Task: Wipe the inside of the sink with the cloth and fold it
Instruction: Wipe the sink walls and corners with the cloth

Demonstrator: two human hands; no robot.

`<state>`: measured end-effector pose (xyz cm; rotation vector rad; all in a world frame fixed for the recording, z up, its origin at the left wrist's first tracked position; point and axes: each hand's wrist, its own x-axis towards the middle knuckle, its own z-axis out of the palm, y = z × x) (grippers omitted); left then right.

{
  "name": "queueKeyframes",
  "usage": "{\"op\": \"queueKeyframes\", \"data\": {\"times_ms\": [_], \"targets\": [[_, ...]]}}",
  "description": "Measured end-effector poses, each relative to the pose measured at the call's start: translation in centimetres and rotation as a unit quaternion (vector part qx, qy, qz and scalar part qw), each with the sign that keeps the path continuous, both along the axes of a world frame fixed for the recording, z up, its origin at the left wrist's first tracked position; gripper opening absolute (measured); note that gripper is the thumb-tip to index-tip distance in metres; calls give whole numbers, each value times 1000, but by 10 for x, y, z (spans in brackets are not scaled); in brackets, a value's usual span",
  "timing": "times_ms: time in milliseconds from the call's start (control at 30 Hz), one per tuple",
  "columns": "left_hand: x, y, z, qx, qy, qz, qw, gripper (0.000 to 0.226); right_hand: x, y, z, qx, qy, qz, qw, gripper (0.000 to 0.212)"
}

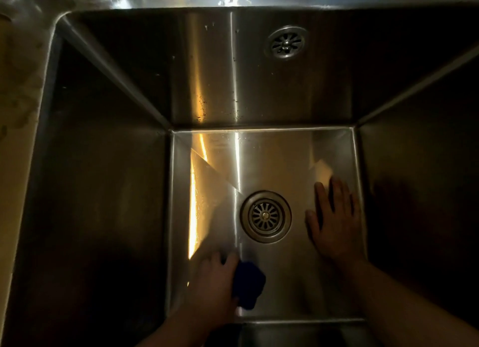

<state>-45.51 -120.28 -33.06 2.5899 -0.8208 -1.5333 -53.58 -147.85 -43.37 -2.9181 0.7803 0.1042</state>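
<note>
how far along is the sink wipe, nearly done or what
Nothing plainly done. Mid-wipe: the left hand holds the blue cloth on the sink floor near the drain; the right hand rests flat beside it. Droplets on the back wall suggest it's unwiped. Folding hasn't begun: the cloth is bunched.

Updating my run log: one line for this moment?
phase: wiping sink floor | left hand: grips blue cloth, near side of drain | right hand: flat on floor, right of drain
</note>
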Motion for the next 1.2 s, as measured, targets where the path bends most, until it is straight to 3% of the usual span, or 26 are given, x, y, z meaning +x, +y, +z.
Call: {"op": "queueKeyframes", "data": {"times_ms": [67, 200, 300, 467, 533, 700, 800, 900, 1100, 1200], "targets": [[8, -23, 4, -79, -60, 47, 994, 71, 0, 0, 1, -5, 4, 2, 1000, 67], [32, -69, -10, -153, -160, 40, 974, 75, 0, 2, 3, -6, 3, 3, 1000, 66], [37, -92, -33, -161, -205, -59, 964, 82, -1, 3, 2, -4, 6, -2, 1000, 66], [56, -105, -65, -214, -179, -251, 927, 75, -1, 2, -2, -9, 0, 7, 1000, 69], [61, -104, -67, -231, -179, -264, 919, 74, -1, 2, -1, -9, -6, 11, 1000, 68], [36, -113, -62, -228, -175, -31, 957, 70, 0, 2, 1, -6, -9, 8, 1000, 68], [25, -123, -60, -220, -156, 163, 949, 67, 1, 2, -1, -8, -17, 11, 1000, 65], [16, -133, -57, -209, -126, 337, 909, 63, 0, 2, -2, -10, -15, 7, 1000, 64], [23, -139, -42, -246, -7, 511, 823, 41, 3, 2, 0, -11, 3, 11, 1000, 64], [17, -141, -27, -266, 74, 587, 761, 35, 1, 1, 1, -3, 9, 17, 1000, 65]]}}
